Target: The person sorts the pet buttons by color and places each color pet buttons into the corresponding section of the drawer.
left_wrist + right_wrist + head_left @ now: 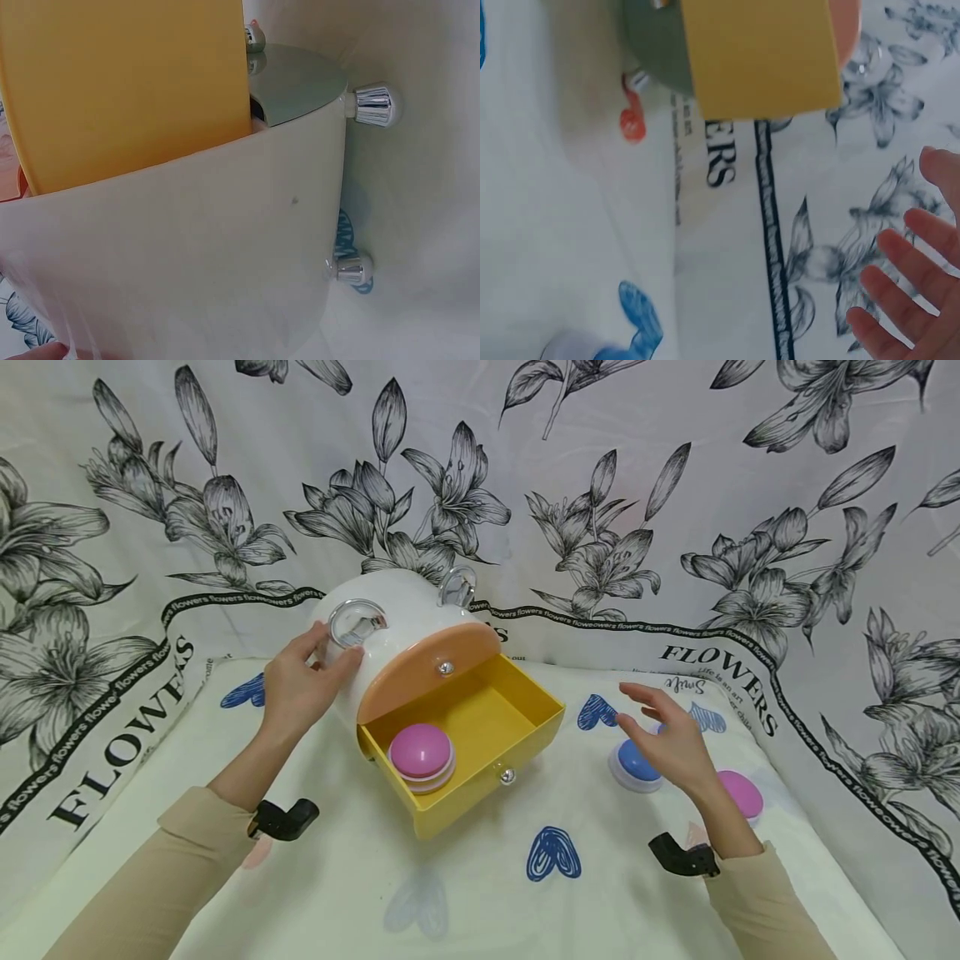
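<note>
A white rounded toy box (397, 602) with an orange front panel (435, 664) stands on the sheet. Its yellow drawer (487, 702) is pulled out. In the drawer's left corner sits a pink push button (422, 752) with a white base. My left hand (303, 681) rests on the box's left side, thumb and forefinger beside a clear, shiny ring (358, 622); its other fingers are mostly hidden. Held in the air, my right hand (671, 743) has spread fingers and nothing in it. A blue push button (636, 764) lies below and left of it, partly covered in the head view.
Another pink push button (742, 793) lies right of my right forearm. The drawer's silver knob (507, 776) juts toward me. Shiny feet (352, 268) stick out from the box. A white sheet (480, 893) with hearts lies beneath, with a flower-printed cloth (600, 410) behind.
</note>
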`<move>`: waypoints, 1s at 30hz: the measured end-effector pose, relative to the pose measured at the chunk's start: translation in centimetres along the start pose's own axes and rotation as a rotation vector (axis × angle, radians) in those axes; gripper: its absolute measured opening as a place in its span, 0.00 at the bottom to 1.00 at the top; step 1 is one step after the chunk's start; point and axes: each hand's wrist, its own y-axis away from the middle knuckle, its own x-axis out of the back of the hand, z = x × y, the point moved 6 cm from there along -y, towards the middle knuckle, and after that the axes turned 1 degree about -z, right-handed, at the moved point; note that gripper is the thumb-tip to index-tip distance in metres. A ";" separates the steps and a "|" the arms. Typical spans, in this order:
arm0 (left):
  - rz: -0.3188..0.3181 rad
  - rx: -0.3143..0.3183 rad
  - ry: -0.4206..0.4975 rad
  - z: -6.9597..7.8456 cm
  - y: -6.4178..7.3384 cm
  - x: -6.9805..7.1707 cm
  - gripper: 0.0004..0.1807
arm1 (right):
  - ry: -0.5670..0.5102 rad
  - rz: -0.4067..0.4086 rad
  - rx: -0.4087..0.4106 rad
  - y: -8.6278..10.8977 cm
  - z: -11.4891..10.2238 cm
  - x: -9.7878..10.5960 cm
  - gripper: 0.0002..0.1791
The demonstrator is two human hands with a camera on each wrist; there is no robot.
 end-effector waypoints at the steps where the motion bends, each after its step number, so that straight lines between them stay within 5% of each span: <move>1: -0.001 0.000 0.000 0.0 0.0 0.0 0.41 | 0.007 0.007 -0.006 0.3 0.5 0.2 0.25; 12: 0.000 -0.016 0.007 0.2 0.2 0.0 0.40 | 0.058 0.138 -0.176 3.4 5.9 4.0 0.30; 30: 0.006 -0.012 0.004 0.0 0.1 0.0 0.42 | 0.107 0.021 -0.532 8.8 15.5 6.0 0.45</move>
